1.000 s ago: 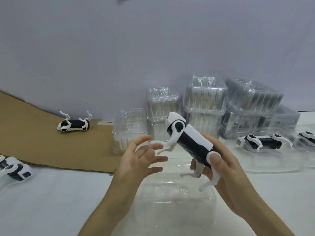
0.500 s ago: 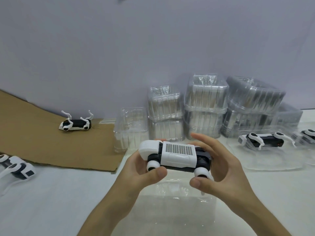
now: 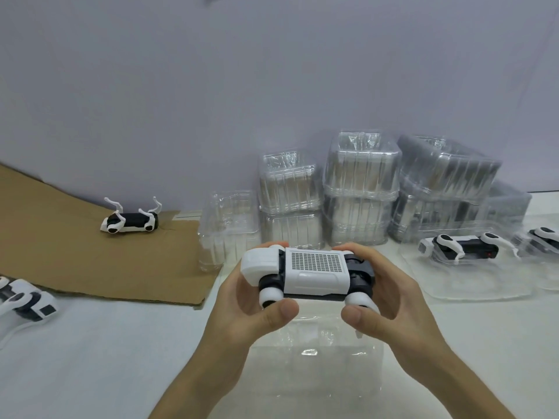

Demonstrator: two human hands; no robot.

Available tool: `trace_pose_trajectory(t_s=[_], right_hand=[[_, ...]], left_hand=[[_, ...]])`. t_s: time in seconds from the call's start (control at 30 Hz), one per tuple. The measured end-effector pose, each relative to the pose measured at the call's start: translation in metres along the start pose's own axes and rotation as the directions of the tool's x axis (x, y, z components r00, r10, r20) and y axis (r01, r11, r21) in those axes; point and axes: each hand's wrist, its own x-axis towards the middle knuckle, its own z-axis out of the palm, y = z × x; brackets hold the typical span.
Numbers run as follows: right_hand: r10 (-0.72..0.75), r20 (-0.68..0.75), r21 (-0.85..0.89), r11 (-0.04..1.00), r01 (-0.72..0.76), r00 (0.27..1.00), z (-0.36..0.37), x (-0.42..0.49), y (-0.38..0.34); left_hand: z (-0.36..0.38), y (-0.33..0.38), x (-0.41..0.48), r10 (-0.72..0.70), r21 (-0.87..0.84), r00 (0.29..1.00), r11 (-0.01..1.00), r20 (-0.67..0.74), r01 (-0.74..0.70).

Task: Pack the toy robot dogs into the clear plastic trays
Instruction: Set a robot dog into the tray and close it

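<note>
Head view: my left hand and right hand each grasp one end of the toy robot dog, fingers curled behind it and thumbs in front by the white hip joints. The dog is level in mid-frame, grid panel up, head to frame left, above the empty clear tray on the table at lower centre; not in it yet. Risks as I judge them: most of the legs are hidden under the body and my hands, so I can't tell if they're folded, and a stray leg could catch the tray rim. The tray looks thin and light, and nothing holds it, so a crooked push could skid or tip it. The grip is at the ends only, so a slip at either thumb would drop the dog. If the body doesn't line up with the moulded recess, forcing it may crack the plastic. Versus a second ago: then only my right hand held the dog, tilted, legs dangling, left hand released beside it; now both hands hold it flat. Since half a second ago, almost no change.
</note>
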Motion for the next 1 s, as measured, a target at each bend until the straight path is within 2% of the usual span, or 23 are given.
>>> trace_pose_trajectory(t_s=[0.1, 0.17, 0.27, 0.37, 0.43, 0.5, 0.6, 0.73, 0.87, 1.0], right_hand=[[-0.021, -0.024, -0.03, 0.999, 0.021, 0.999, 0.0, -0.002, 0.005], [-0.031, -0.06, -0.018, 0.999, 0.03, 0.998, -0.003, 0.0, 0.007], [-0.04, -0.178, 0.123, 0.99, 0.062, 0.983, -0.008, 0.004, 0.01], [0.037, -0.241, 0.231, 0.973, 0.02, 0.97, -0.015, 0.008, 0.011], [0.077, -0.241, 0.212, 0.977, -0.024, 0.968, -0.019, 0.01, 0.011], [0.079, -0.23, 0.106, 0.993, -0.056, 0.97, -0.021, 0.011, 0.012], [0.067, -0.193, 0.003, 0.998, -0.067, 0.979, -0.019, 0.009, 0.014], [0.056, -0.091, -0.055, 0.997, -0.061, 0.994, -0.017, 0.006, 0.014], [0.069, -0.026, -0.046, 0.996, -0.07, 0.997, -0.012, 0.005, 0.012], [0.069, 0.0, -0.094, 0.993, -0.069, 0.998, -0.011, 0.001, 0.012]], left_hand=[[-0.003, -0.001, 0.001, 0.006, 0.036, 1.0, 0.999, 0.025, -0.007], [-0.005, -0.001, 0.002, 0.05, 0.065, 0.999, 0.997, -0.007, -0.049], [-0.009, -0.001, 0.005, 0.204, 0.143, 0.971, 0.972, -0.127, -0.185], [-0.011, 0.002, 0.005, 0.282, 0.243, 0.947, 0.94, -0.151, -0.241], [-0.008, 0.004, 0.004, 0.258, 0.195, 0.96, 0.953, -0.113, -0.233], [-0.004, 0.002, 0.004, 0.216, 0.161, 0.974, 0.966, -0.065, -0.204], [-0.002, -0.001, 0.003, 0.18, 0.134, 0.981, 0.976, -0.07, -0.17], [-0.013, 0.002, 0.005, 0.121, -0.073, 0.99, 0.989, -0.078, -0.127], [-0.017, 0.001, 0.003, 0.075, 0.031, 0.996, 0.997, -0.047, -0.073], [-0.016, -0.003, 0.003, 0.035, -0.093, 0.998, 0.995, -0.045, -0.039]])
